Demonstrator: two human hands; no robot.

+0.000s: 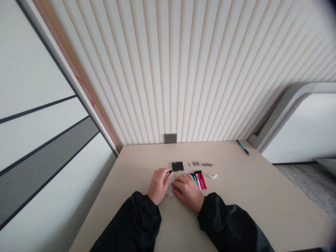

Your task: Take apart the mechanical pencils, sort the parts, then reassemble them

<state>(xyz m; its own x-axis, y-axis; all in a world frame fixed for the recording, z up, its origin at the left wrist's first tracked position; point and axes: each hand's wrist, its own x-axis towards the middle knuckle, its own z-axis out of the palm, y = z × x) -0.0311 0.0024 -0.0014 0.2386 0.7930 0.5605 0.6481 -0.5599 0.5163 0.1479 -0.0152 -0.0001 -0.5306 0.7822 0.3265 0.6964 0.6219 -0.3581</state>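
Note:
My left hand (159, 184) pinches a small black pen part (170, 172) between thumb and fingertips, above the top of a bundle of thin white pen refills (169, 190). On the other side of those refills lies my right hand (188, 190), palm down, with its fingers loosely bent and slightly apart; their tips reach the refills, and nothing shows in them. A row of black grip sleeves (177, 166) lies just beyond my hands. Coloured pen barrels (201, 180) in red, white and blue with black ends lie beside my right hand, which partly hides them.
Small metal springs or tips (207, 164) lie in groups behind the barrels. Small white pieces (213, 176) sit to their right. A blue and black pen (243, 147) rests at the table's (126, 175) far right edge. A wall socket (170, 138) is behind.

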